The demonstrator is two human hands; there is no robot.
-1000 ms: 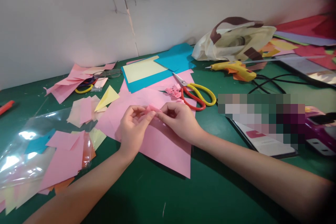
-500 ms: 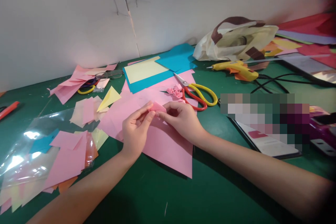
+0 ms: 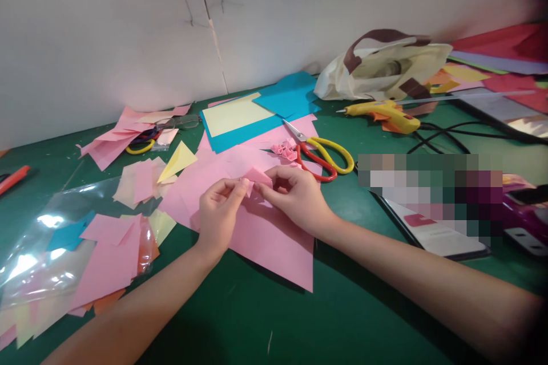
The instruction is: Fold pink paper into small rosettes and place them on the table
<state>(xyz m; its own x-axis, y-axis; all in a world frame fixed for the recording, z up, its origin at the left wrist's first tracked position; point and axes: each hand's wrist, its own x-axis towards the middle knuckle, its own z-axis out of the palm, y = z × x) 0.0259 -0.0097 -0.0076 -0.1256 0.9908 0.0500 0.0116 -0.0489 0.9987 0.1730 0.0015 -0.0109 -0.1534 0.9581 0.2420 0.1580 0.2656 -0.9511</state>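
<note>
A small folded piece of pink paper (image 3: 257,175) is pinched between both hands, above larger pink sheets (image 3: 278,245). My left hand (image 3: 219,211) holds its left end between thumb and fingers. At its right side, my right hand (image 3: 295,194) grips it with thumb and forefinger. Just behind my right hand lie small folded pink pieces (image 3: 286,149) and scissors (image 3: 322,154) with red and yellow handles, their blades partly apart. Blue sheets (image 3: 295,94) and a cream sheet (image 3: 233,114) lie farther back.
A clear plastic bag (image 3: 38,239) and paper pieces (image 3: 109,256) cover the left side. On the right are a yellow glue gun (image 3: 385,114) with black cables, a cream bag (image 3: 342,77) and a tablet-like device (image 3: 445,239). A wall (image 3: 128,28) stands behind.
My left fingers have shifted slightly down and left on the folded pink paper, and more of it shows between the hands. The view has moved very slightly.
</note>
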